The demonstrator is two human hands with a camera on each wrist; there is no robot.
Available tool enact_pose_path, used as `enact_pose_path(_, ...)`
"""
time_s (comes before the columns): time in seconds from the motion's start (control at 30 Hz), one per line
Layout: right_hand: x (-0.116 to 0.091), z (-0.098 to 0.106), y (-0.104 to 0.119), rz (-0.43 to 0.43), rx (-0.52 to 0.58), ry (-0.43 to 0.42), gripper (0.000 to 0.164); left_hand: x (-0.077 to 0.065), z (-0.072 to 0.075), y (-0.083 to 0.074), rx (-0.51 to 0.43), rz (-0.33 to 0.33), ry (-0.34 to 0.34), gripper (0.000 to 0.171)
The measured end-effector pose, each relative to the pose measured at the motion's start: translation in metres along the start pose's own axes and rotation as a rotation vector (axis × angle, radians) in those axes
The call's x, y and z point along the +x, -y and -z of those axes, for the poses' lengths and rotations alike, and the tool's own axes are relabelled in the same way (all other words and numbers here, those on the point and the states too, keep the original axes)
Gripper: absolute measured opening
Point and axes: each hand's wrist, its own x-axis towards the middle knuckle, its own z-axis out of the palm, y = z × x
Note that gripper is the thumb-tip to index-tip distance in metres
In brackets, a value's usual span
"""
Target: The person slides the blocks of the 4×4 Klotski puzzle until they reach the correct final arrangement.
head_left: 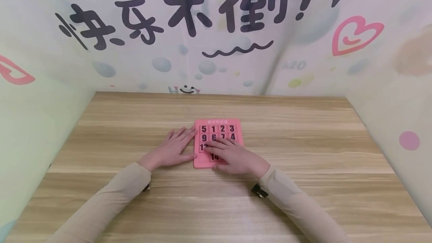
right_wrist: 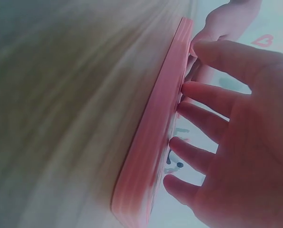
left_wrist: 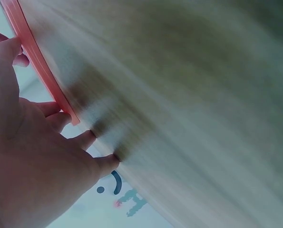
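A pink number slide puzzle [head_left: 199, 162] lies flat on the wooden table, with black-numbered tiles. Its top row reads 5, 1, 2, 3, and the row below 9, 6, 7, 4. A gap without a tile shows at the lower left. Along the puzzle's left edge rests my left hand [head_left: 170, 151], thumb and front fingers touching the side, the other fingertips on the table. My right hand [head_left: 237, 157] spreads over the lower right of the board, fingers fairly straight and fingertips on the tiles. It hides several tiles. In the right wrist view the puzzle's thick side [right_wrist: 153, 128] shows beneath the fingertips.
The wood-grain table [head_left: 303, 130] reaches back to a printed cloth wall [head_left: 216, 74] with large black characters. Pale side walls [head_left: 398, 115] stand at left and right. Dark wrist devices [head_left: 260, 190] sit at the sleeve cuffs.
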Motion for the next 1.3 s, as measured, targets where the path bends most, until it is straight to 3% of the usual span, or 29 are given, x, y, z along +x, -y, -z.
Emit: enact_pose_path(1.3,-0.013,-0.003,0.007,0.035,-0.021,0.045,0.059,-0.001,0.000,0.000,0.010,0.001,0.003,0.081)
